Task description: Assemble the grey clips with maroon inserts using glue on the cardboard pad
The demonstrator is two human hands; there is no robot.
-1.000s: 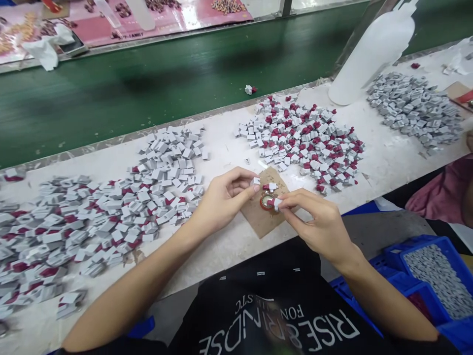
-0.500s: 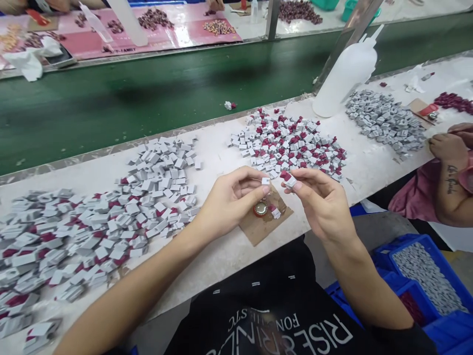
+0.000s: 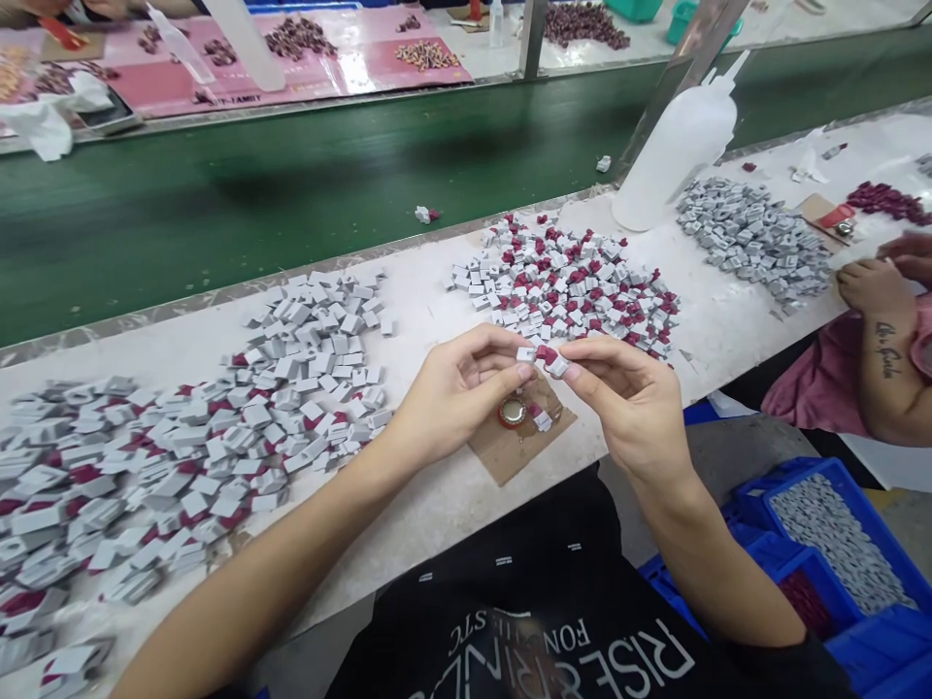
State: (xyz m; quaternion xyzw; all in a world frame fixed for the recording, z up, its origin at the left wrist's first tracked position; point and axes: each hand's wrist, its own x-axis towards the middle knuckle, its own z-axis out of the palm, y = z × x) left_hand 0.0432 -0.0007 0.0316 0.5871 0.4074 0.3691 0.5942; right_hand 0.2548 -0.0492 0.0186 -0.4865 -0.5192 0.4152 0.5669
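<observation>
My left hand point(image 3: 466, 393) pinches a small light-grey plastic piece point(image 3: 525, 355) between thumb and fingertips. In my right hand point(image 3: 626, 398) is a grey and maroon plastic piece point(image 3: 556, 365), also held in a pinch. The two pieces meet, or nearly so, above a brown cardboard square point(image 3: 502, 464). On that cardboard lie a round bottle-cap-like dish point(image 3: 512, 412) with a red rim and another grey and maroon piece point(image 3: 541, 418). Behind my hands spreads a pile of grey and maroon pieces point(image 3: 575, 282).
To my left lies a large heap of grey pieces point(image 3: 218, 437). A white squeeze bottle point(image 3: 674, 155) leans by a metal post. Beyond the table runs a green conveyor belt point(image 3: 291, 194). At right are a co-worker's hands point(image 3: 878, 286), and blue bins point(image 3: 837, 544) below.
My right hand has moved left, bringing its grey and maroon piece up to the piece in my left hand. Pieces on the green belt have shifted left, and another has appeared near the post.
</observation>
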